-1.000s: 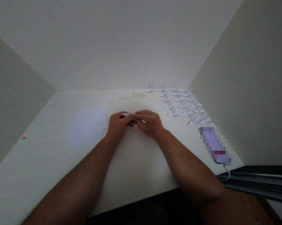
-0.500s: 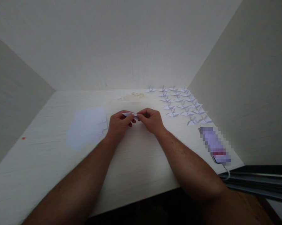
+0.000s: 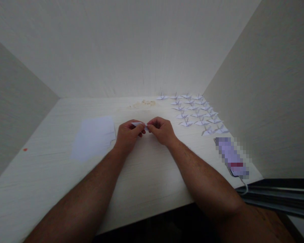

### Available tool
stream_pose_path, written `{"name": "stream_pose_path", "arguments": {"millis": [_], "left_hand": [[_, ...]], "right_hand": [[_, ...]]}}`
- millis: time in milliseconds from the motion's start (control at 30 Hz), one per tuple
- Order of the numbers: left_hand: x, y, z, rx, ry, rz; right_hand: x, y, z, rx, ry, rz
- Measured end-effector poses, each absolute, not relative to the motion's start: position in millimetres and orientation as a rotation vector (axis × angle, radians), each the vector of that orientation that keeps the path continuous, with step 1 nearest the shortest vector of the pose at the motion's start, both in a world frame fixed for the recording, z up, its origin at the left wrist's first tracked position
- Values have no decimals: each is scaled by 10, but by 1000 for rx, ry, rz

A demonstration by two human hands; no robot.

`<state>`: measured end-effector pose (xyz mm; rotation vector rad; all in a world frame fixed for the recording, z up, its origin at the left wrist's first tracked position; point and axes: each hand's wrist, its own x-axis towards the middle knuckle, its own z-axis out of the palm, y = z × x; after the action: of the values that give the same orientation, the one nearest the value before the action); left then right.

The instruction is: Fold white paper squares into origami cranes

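Note:
A small piece of folded white paper is held between my two hands above the middle of the table. My left hand pinches it between thumb and fingers, with a pale point sticking out over the thumb. At its right end, my right hand grips it with thumb and forefinger. The fingers hide most of the paper, so its exact fold shape cannot be made out. Several white paper cranes stand in rows to the right of my hands. Left of my left hand lies a stack of white paper sheets.
A phone with a blurred-out screen and a white cable lies at the table's right edge. Brownish stains mark the table near the back wall. A small orange spot is at far left. Walls enclose three sides.
My right hand has shifted very slightly left along the folded paper, its fingertips closer to my left thumb. Otherwise the scene is the same.

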<state>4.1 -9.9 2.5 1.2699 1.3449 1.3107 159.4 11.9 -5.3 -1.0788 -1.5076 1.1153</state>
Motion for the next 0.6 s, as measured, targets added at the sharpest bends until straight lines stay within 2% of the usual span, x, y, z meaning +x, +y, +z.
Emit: {"name": "stream_pose_path", "arguments": {"millis": [367, 600], "left_hand": [[43, -94, 11, 1290, 1361, 1321], [31, -98, 20, 1330, 1426, 1290]], "right_hand": [[1591, 130, -74, -1060, -1495, 1181], [1595, 109, -45, -1086, -1542, 1109]]}}
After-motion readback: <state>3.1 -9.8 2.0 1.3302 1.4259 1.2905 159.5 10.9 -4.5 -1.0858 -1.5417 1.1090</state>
